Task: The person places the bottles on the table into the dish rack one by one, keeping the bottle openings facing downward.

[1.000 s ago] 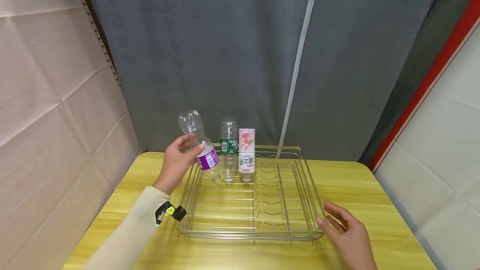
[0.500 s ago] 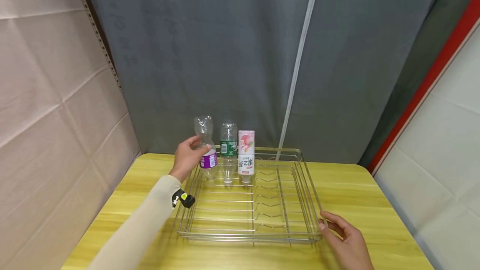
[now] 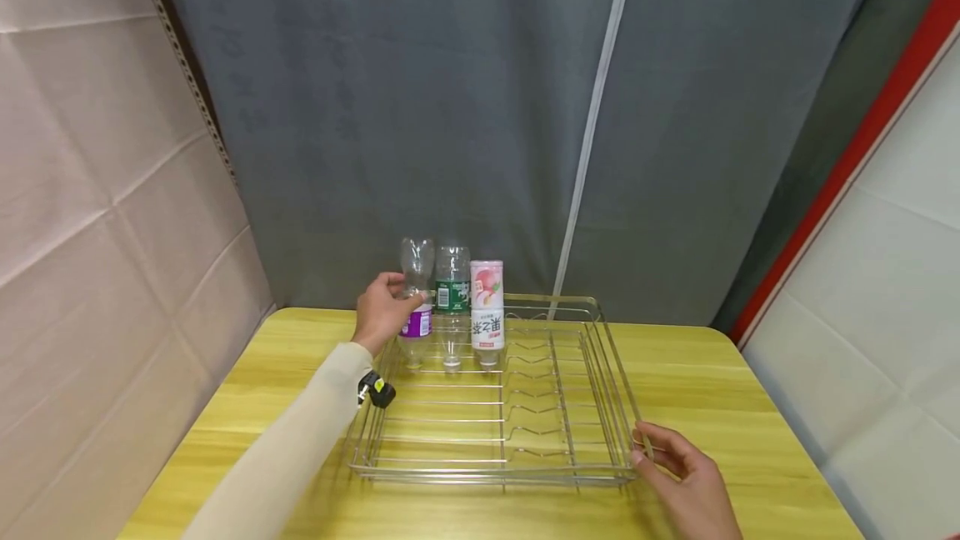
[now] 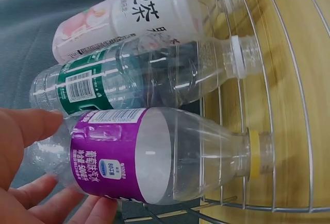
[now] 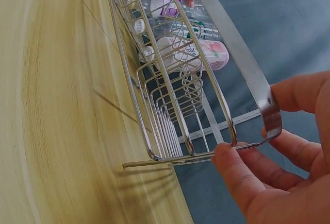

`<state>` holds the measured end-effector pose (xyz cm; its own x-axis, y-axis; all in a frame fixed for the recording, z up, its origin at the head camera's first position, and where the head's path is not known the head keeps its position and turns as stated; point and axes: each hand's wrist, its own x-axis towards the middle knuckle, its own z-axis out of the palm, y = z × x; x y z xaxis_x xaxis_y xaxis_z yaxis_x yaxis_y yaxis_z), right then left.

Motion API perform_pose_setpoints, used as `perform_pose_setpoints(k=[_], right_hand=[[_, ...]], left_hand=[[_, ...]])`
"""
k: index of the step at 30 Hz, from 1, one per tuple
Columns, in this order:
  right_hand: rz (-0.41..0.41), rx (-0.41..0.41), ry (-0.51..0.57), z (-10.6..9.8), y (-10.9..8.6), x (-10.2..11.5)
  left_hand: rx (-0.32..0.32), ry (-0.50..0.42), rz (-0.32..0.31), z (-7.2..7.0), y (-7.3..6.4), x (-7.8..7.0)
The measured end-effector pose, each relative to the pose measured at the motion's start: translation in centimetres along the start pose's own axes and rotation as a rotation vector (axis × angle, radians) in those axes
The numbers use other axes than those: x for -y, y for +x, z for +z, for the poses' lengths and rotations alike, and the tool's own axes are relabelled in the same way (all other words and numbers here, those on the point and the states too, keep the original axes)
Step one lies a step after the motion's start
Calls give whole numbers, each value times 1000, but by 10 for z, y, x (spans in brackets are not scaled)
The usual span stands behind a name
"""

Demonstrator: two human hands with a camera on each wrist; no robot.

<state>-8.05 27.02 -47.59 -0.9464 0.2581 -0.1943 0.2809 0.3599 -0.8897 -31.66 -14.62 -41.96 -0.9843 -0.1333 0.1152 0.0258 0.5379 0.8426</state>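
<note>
My left hand (image 3: 384,312) holds a clear plastic bottle with a purple label (image 4: 111,152), thumb on one side and fingers on the other. The bottle is upside down, its neck with a yellow ring down at the wires of the metal dish rack (image 5: 237,54). Beside it, also neck down, stand a clear bottle with a green label (image 3: 452,296) and a white-and-pink bottle (image 3: 487,307) with a peach picture. At the rack's near right corner, my right hand (image 3: 686,473) pinches the rim between thumb and fingers.
The rack stands on a yellow wood-grain table (image 3: 690,373). A grey curtain (image 3: 420,107) hangs behind it. Pale cloth walls (image 3: 97,273) close the left side, and a white panel (image 3: 892,307) stands on the right.
The purple-label bottle has gone from tilted to upright and moved right, next to the green-label one, with my left hand on it. My right hand has kept its place on the rack's corner.
</note>
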Motion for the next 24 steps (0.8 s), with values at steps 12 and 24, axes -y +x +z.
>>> perform_pose_setpoints(k=[12,24], right_hand=[[-6,-3,8,3,-1,2],[-19,9,-2,2,0,4]], left_hand=[[-32,157,-5,0,6,-2],[-22,162,1,-1,3,1]])
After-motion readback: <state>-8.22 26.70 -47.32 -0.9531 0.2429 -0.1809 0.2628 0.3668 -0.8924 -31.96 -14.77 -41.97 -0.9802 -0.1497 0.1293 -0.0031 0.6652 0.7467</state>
